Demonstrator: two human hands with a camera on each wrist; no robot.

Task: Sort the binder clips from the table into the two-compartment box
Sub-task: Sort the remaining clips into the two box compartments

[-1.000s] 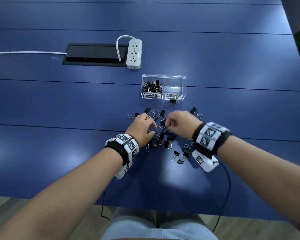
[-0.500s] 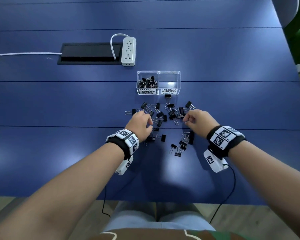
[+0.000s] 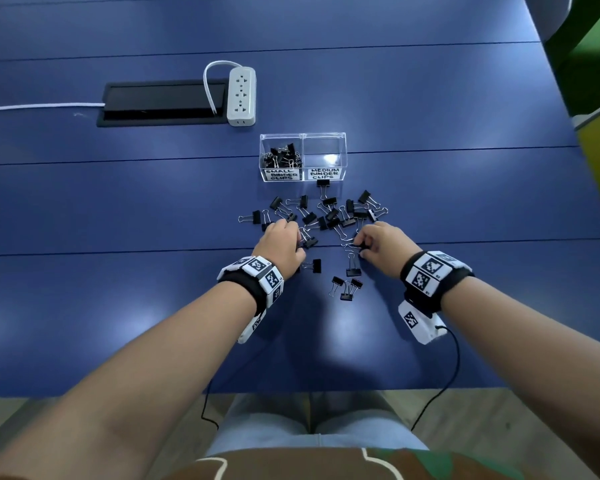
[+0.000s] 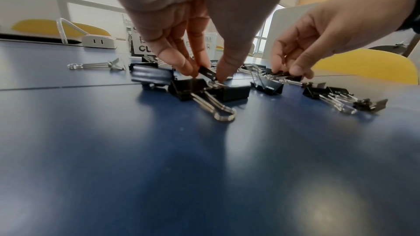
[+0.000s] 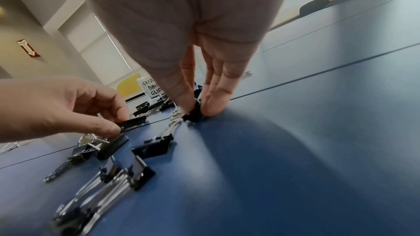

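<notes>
Tangled wire handles could drag a neighbour along as either clip lifts, or a small one could land in the wrong compartment of the two-compartment box [image 3: 340, 157]. The left hand [image 3: 281, 245] pinches a binder clip [image 4: 206, 72] mid-table. The right hand [image 3: 383, 244] pinches another clip [image 5: 193, 114], pressed to the blue table [image 3: 430, 202].

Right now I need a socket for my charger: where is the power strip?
In the head view the power strip lies at the far left of the table, beside the black cable hatch and beyond the clear box.
</notes>
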